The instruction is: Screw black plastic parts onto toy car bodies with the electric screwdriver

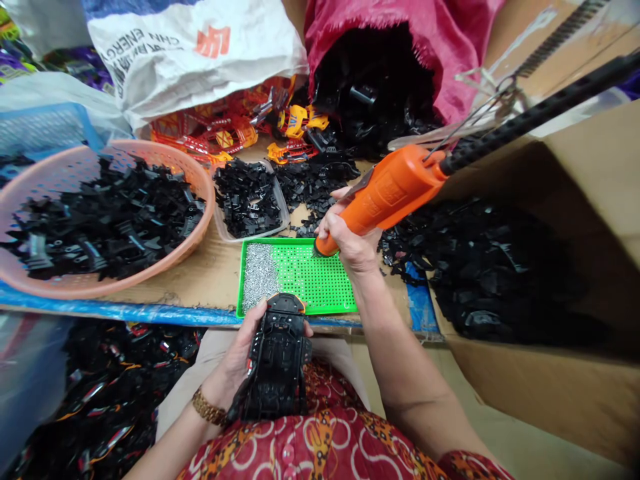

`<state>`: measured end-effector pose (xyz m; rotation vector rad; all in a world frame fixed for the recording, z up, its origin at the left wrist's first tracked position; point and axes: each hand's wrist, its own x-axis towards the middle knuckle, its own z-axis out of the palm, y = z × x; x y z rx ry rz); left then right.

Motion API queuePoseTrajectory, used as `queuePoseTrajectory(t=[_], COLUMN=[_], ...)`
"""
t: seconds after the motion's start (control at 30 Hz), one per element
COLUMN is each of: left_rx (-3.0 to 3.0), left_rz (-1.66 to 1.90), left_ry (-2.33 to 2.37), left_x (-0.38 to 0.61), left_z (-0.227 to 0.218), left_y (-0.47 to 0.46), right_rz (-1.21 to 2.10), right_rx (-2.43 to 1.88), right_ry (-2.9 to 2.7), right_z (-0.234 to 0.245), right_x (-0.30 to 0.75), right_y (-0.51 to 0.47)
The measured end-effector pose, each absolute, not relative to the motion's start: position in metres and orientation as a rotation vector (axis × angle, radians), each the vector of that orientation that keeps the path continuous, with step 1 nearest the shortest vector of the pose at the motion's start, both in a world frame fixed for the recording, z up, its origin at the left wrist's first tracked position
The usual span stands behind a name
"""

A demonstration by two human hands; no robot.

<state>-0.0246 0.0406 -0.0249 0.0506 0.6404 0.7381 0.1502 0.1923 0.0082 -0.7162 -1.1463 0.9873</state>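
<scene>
My left hand (240,363) is closed around a black toy car chassis (279,360), held underside up close to my lap. In my right hand (350,233) is an orange electric screwdriver (390,193), its nose pointing down and left over a green perforated tray (315,277). The screwdriver's tip is above the tray's right part, apart from the chassis. Small silver screws (259,273) lie heaped in the tray's left end. Whether a screw sits on the bit is too small to tell.
A pink basket (207,200) of black plastic parts stands left, beside a clear tub (285,207) of smaller parts. Red and orange toy frames (210,123) lie behind. A magenta sack (450,60) and a cardboard box (530,380) hold black pieces. A black cord (540,113) runs from the screwdriver.
</scene>
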Motion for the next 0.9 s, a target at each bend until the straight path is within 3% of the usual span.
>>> queuePoseTrajectory(t=[0.9], left_rx=[0.071], left_rz=[0.753], left_ry=[0.635], left_x=[-0.023], left_z=[-0.022], left_y=[0.043], right_rz=[0.956], right_rx=[-0.788], right_ry=[-1.252], right_z=[-0.001], right_x=[0.149], right_y=[0.192])
